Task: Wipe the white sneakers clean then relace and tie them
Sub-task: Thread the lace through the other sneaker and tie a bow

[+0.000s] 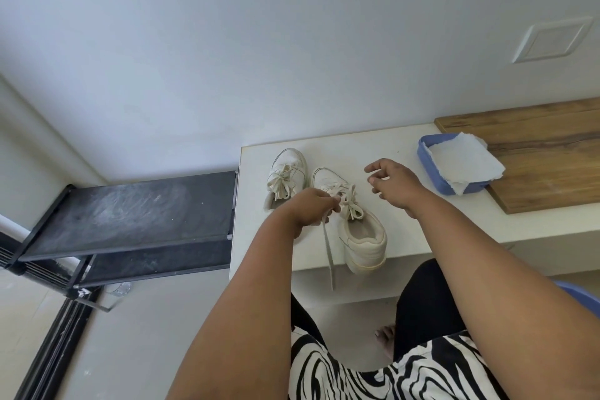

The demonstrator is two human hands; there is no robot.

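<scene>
Near sneaker (362, 234) lies on the white counter (406, 237) with its heel poking over the front edge, and the left hand (313, 209) pinches its lace (328, 253), whose loose end dangles past the edge. The right hand (394, 183) hovers just right of the toe, fingers loosely spread, grasping nothing, while the far sneaker (287, 174) sits beside it, bow tied. Further right, a blue tray (425, 157) of paper towel (461, 162) rests partly on a wooden board (545, 153); a black rack (130, 208) stands left of the counter.
</scene>
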